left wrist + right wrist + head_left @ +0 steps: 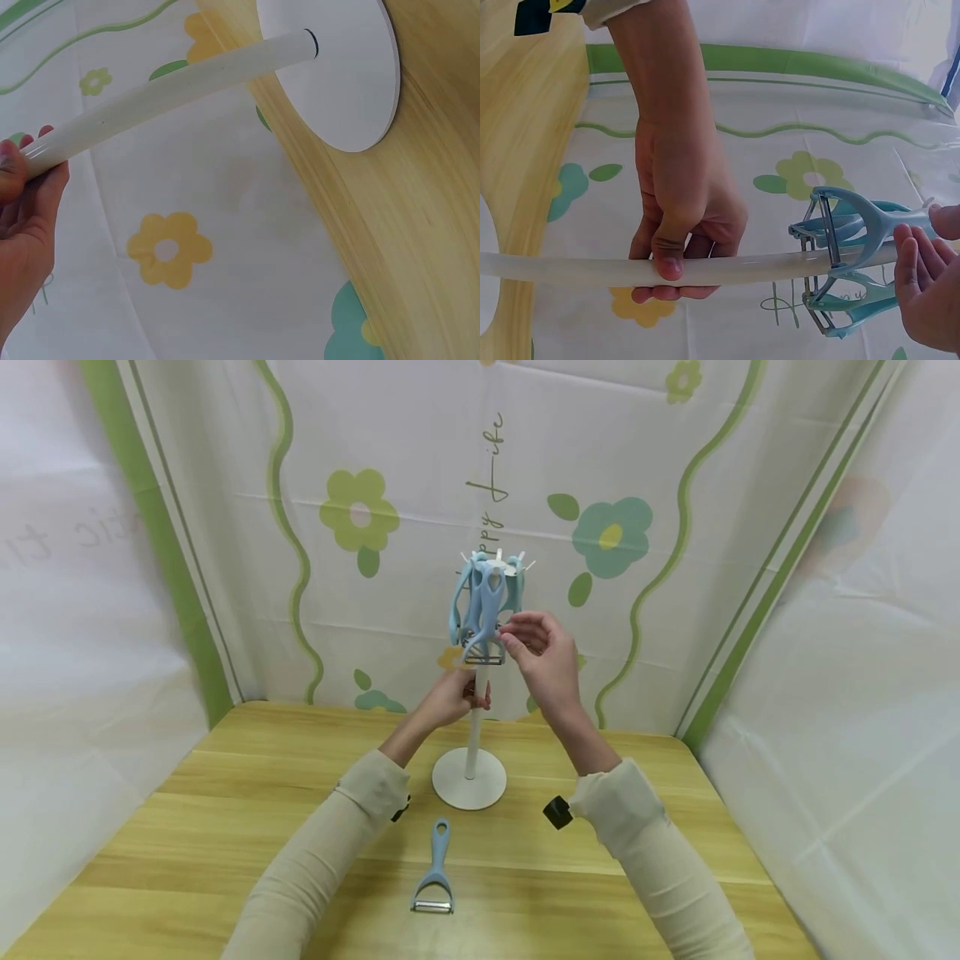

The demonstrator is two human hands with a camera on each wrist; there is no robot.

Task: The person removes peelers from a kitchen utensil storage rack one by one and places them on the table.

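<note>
Fingers of the left hand (452, 699) curl round the white pole (474, 739), thumb in front; those of the right hand (551, 660) are bent beside the front peeler (491, 602), though whether they pinch it or merely touch it I cannot tell. Behind, a flowered cloth (420, 443) fills the upper frame, and a wood-grain table (195, 827) spreads across the bottom. From its round base (450, 785) at centre the pole rises to white hooks (499, 556), where several blue and teal peelers hang, blades down. Another blue peeler (438, 860) lies flat at lower centre. Good handling, I'd judge, means a firm left grip so nothing tips or turns, right fingers on the handle and clear of the blades, and a hole seated fully over its hook. Green script (492, 485) running sideways reads "ppy Life", its start covered by the peelers; no brand is legible.
</note>
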